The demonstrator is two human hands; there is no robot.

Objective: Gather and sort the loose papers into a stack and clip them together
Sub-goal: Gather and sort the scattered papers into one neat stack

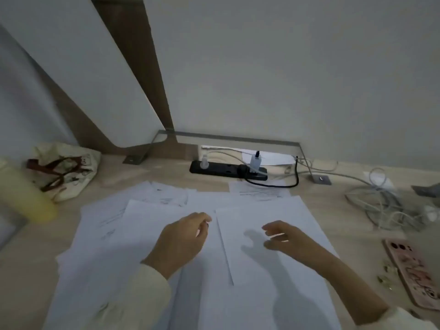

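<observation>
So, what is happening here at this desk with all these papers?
A person is at a desk covered with loose papers, which lie spread and overlapping, not yet in a stack. The left hand and the right hand are over the middle sheets with relaxed fingers, gripping nothing. At the right, small gold pieces, possibly clips, lie beside a phone in a pink case, untouched.

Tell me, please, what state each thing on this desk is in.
loose papers, spread out and overlapping, not stacked.
left hand, over the loose papers, holding nothing.
right hand, raised, fingers relaxed, holding nothing.
power strip, chargers plugged in.
phone, face down.
cables, tangled.
bag, lying slumped.
</observation>
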